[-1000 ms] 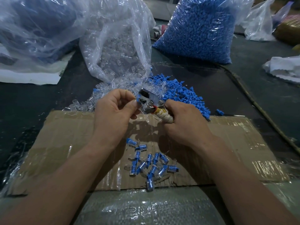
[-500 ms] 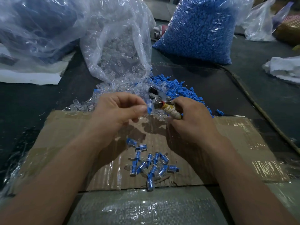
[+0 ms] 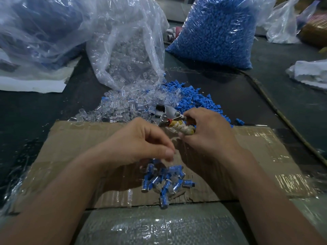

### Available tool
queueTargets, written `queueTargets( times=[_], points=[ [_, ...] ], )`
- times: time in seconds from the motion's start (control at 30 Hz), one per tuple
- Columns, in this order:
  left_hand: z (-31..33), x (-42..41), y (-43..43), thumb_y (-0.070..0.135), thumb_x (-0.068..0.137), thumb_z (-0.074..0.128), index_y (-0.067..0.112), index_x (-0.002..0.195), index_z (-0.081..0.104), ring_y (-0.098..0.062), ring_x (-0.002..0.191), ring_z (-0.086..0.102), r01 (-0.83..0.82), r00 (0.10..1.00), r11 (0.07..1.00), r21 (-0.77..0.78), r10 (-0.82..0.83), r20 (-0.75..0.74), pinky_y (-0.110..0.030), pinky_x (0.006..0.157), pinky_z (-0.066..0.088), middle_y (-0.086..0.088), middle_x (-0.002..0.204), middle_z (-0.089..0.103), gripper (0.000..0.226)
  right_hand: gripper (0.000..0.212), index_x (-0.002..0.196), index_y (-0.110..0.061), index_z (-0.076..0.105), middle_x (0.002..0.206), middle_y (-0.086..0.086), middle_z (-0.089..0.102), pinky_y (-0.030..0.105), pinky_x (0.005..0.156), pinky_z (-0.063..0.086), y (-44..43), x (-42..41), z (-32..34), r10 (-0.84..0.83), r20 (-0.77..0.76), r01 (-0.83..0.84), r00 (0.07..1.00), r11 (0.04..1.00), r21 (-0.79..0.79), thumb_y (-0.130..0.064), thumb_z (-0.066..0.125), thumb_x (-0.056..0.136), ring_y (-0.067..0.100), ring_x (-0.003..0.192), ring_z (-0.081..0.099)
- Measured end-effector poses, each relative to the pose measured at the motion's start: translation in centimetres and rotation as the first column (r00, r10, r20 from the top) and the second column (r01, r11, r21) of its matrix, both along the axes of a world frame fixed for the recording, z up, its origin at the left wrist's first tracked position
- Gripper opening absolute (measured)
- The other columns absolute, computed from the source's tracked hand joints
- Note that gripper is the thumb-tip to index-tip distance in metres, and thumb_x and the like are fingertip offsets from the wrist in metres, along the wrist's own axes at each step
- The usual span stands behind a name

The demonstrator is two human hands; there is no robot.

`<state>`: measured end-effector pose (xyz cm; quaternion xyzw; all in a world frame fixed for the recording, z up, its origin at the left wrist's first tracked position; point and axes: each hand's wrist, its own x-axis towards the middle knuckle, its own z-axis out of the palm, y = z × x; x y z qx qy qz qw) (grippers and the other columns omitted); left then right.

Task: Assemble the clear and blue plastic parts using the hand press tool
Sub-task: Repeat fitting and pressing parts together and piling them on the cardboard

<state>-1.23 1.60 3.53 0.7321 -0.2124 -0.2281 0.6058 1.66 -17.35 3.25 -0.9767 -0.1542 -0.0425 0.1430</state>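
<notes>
Blue cores inside clear sleeves — finished parts (image 3: pixel 164 183) piled on cardboard (image 3: pixel 70 138).

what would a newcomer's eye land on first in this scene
The fat bag of blue parts at the back right stands out first, with a clear bag beside it spilling clear parts onto the dark table. Nearer, over the cardboard, the right hand holds a metal press tool and the left hand hovers over a small pile of joined blue and clear pieces.
</notes>
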Motion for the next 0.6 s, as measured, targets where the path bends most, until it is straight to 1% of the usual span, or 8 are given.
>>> queueTargets(
  times=[0.07, 0.13, 0.17, 0.23, 0.3, 0.43, 0.5, 0.6],
  points=[
    [0.0, 0.2, 0.1, 0.025, 0.061, 0.069, 0.015, 0.073, 0.072, -0.018, 0.058, 0.065, -0.225, 0.974, 0.971, -0.08, 0.225, -0.014, -0.024, 0.053, 0.052, -0.007, 0.069, 0.071, 0.016, 0.036, 0.105, -0.023, 0.057, 0.086, -0.011, 0.046, 0.027, 0.067, 0.032, 0.1, -0.1, 0.1, 0.011, -0.005, -0.011, 1.0, 1.0, -0.025, -0.038, 0.069, 0.074, 0.007, 0.08, 0.041],
    [-0.2, 0.5, 0.3, 0.017, 0.066, 0.068, 0.013, 0.07, 0.071, -0.014, 0.054, 0.064, -0.498, 0.867, 0.849, -0.177, 0.492, -0.078, -0.026, 0.052, 0.054, -0.008, 0.067, 0.069, 0.007, 0.038, 0.102, -0.026, 0.057, 0.084, -0.013, 0.047, 0.026, 0.064, 0.032, 0.2, -0.3, 0.2, 0.032, -0.028, -0.033, 0.999, 0.999, -0.038, -0.047, 0.068, 0.073, 0.006, 0.079, 0.042],
    [-0.4, 0.9, 0.4, 0.013, 0.069, 0.069, 0.014, 0.07, 0.07, -0.009, 0.052, 0.063, -0.605, 0.792, 0.778, -0.172, 0.609, -0.031, -0.022, 0.051, 0.052, -0.007, 0.065, 0.069, 0.002, 0.04, 0.101, -0.026, 0.057, 0.085, -0.013, 0.048, 0.025, 0.062, 0.032, 0.3, -0.4, 0.3, 0.044, -0.044, -0.045, 0.998, 0.999, -0.031, -0.051, 0.068, 0.072, 0.006, 0.079, 0.043],
    [-1.2, 1.7, 0.9, 0.008, 0.077, 0.069, 0.023, 0.073, 0.067, 0.001, 0.05, 0.058, -0.752, 0.633, 0.653, -0.092, 0.753, 0.179, -0.014, 0.05, 0.047, 0.0, 0.065, 0.068, 0.016, 0.044, 0.098, -0.028, 0.057, 0.086, -0.013, 0.05, 0.019, 0.059, 0.03, 0.4, -0.6, 0.5, 0.061, -0.094, -0.062, 0.994, 0.998, -0.011, -0.057, 0.068, 0.068, 0.005, 0.078, 0.044],
    [-1.7, 2.2, 1.2, 0.01, 0.08, 0.068, 0.031, 0.074, 0.064, 0.001, 0.057, 0.058, -0.814, 0.548, 0.581, -0.003, 0.769, 0.327, -0.016, 0.058, 0.047, 0.008, 0.071, 0.066, 0.022, 0.048, 0.097, -0.03, 0.054, 0.087, -0.014, 0.05, 0.018, 0.059, 0.029, 0.5, -0.7, 0.6, 0.073, -0.162, -0.077, 0.984, 0.997, -0.023, -0.061, 0.068, 0.063, 0.005, 0.079, 0.044],
    [-2.4, 2.4, 0.9, 0.011, 0.085, 0.062, 0.026, 0.099, 0.066, 0.006, 0.071, 0.05, -0.787, 0.594, 0.587, 0.191, 0.635, 0.494, -0.007, 0.062, 0.033, 0.022, 0.08, 0.053, 0.021, 0.055, 0.096, -0.031, 0.048, 0.089, -0.013, 0.048, 0.027, 0.067, 0.034, 0.8, -1.0, 0.6, 0.079, -0.248, -0.097, 0.966, 0.993, -0.063, -0.066, 0.067, 0.058, 0.007, 0.083, 0.045],
    [-2.5, 2.3, 0.6, 0.007, 0.089, 0.056, 0.021, 0.11, 0.064, 0.006, 0.075, 0.045, -0.751, 0.629, 0.606, 0.261, 0.539, 0.56, -0.006, 0.064, 0.031, 0.017, 0.089, 0.051, 0.027, 0.066, 0.105, -0.028, 0.049, 0.095, -0.01, 0.048, 0.028, 0.072, 0.035, 0.9, -1.1, 0.4, 0.074, -0.257, -0.102, 0.964, 0.99, -0.099, -0.07, 0.066, 0.056, 0.009, 0.089, 0.045],
    [-2.4, 2.3, 0.3, 0.001, 0.091, 0.048, 0.016, 0.118, 0.061, -0.003, 0.1, 0.043, -0.674, 0.686, 0.661, 0.33, 0.395, 0.611, -0.014, 0.088, 0.031, 0.001, 0.112, 0.056, 0.033, 0.077, 0.113, -0.028, 0.047, 0.101, -0.009, 0.042, 0.028, 0.075, 0.034, 0.9, -0.9, 0.1, 0.062, -0.273, -0.099, 0.96, 0.987, -0.124, -0.074, 0.063, 0.054, 0.009, 0.093, 0.04]
  ],
)
